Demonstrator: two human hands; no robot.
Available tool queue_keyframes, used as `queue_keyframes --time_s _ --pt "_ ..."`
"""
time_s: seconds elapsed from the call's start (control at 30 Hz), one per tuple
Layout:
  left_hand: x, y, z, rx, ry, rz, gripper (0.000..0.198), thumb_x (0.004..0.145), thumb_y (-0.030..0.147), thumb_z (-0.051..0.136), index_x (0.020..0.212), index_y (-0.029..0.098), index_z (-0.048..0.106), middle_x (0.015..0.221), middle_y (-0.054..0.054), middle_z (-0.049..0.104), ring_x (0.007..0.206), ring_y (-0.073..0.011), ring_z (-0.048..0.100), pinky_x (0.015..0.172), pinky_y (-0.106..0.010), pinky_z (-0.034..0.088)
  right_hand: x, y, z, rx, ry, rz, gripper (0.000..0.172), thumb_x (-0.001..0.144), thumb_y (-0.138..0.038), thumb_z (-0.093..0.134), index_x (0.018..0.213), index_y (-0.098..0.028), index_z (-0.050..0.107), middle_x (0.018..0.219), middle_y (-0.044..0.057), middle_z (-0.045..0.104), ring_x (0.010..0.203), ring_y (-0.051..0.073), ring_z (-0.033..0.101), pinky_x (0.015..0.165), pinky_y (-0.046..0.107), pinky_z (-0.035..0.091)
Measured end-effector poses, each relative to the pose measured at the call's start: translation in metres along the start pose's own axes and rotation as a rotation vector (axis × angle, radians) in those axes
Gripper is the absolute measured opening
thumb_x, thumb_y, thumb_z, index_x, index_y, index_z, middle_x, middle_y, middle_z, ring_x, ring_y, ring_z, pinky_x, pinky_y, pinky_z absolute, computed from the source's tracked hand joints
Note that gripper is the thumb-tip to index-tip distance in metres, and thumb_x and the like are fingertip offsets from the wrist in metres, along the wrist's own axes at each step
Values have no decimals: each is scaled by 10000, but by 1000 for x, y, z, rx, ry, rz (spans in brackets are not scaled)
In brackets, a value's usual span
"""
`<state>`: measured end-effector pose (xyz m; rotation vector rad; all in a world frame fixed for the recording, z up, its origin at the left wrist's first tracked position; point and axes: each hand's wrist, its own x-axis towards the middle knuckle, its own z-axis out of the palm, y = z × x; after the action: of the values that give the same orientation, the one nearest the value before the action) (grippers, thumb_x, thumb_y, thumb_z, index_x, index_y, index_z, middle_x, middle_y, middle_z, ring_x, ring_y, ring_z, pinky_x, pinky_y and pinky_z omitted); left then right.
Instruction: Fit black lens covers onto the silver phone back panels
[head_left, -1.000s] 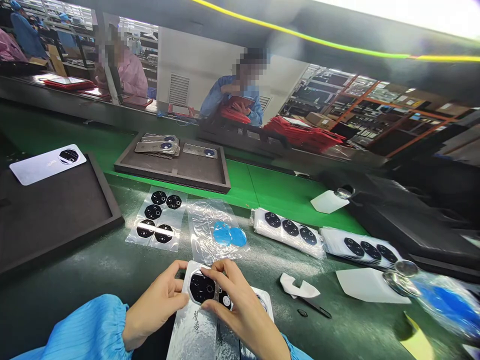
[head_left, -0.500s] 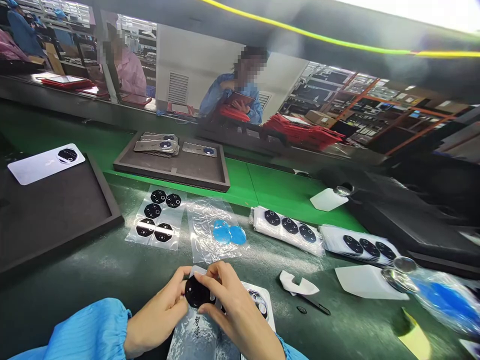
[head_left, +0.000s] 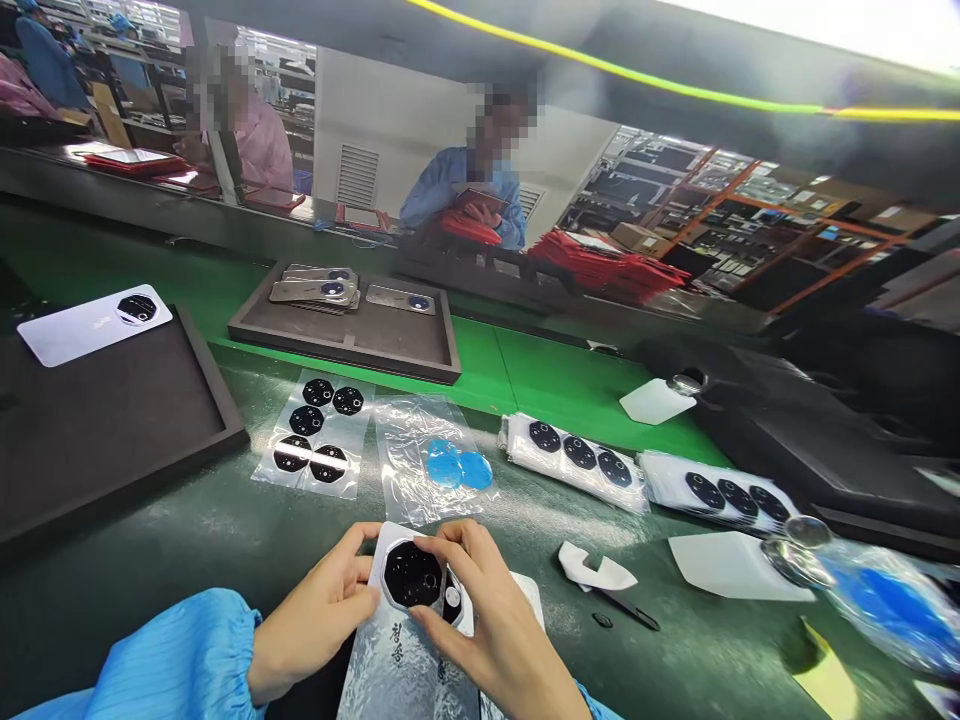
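A silvery phone back cover (head_left: 382, 660) with dark lettering is tilted up at the bottom centre. My left hand (head_left: 319, 610) grips it by its upper left edge, fingers behind and thumb near the front. On its camera area lies a black eight-sided camera piece (head_left: 414, 573) with small holes. Thumb and forefinger of my right hand (head_left: 491, 620) pinch this piece at its right side. Part of a second, pale phone cover (head_left: 529, 597) shows behind my right hand.
Black pieces on a clear sheet (head_left: 313, 430) and blue discs (head_left: 457, 467) lie beyond my hands. Sheet stacks (head_left: 574, 465), black tweezers (head_left: 634, 608) and a white scrap (head_left: 596, 568) are to the right. Trays (head_left: 345, 345) with phone covers stand behind; a co-worker (head_left: 465, 190) sits across.
The black piece has gone from standing tilted between my fingers to lying nearly flat over the cover's camera area. My right hand has shifted slightly right.
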<state>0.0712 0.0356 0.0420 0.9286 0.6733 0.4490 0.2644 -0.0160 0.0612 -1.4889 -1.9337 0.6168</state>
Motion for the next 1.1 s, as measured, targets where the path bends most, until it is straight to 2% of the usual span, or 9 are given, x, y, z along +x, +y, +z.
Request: queue_keyframes --time_s 0.43,0.6,0.87,1.1 --pt "-1 2 0 16 12 -23 491 843 207 573 1299 197 392 964 -48 686 728 -151 624 646 -271 420 -1 2 6 44 -20 10 487 776 -65 626 1207 -262 513 1074 56 501 1000 224 537 833 363 515" --pt "-2 5 2 -10 14 -35 505 827 212 589 1291 188 392 982 -64 690 768 -177 644 672 -292 438 -1 7 9 57 7 -10 509 760 -51 619 1209 -264 509 1073 50 494 1000 222 525 838 361 501" --pt "-2 6 2 -6 7 -29 485 827 204 584 1272 182 394 983 -72 692 772 -181 648 671 -294 432 1 1 3 52 -58 14 463 775 -44 611 1191 -225 517 1076 58 492 1000 217 521 843 355 494" --pt "-1 4 1 5 10 -25 488 839 196 573 1287 171 379 984 -72 693 729 -153 627 645 -277 426 1 1 4 67 -61 21 476 767 -29 612 1191 -223 517 1081 56 491 1009 217 514 855 357 484"
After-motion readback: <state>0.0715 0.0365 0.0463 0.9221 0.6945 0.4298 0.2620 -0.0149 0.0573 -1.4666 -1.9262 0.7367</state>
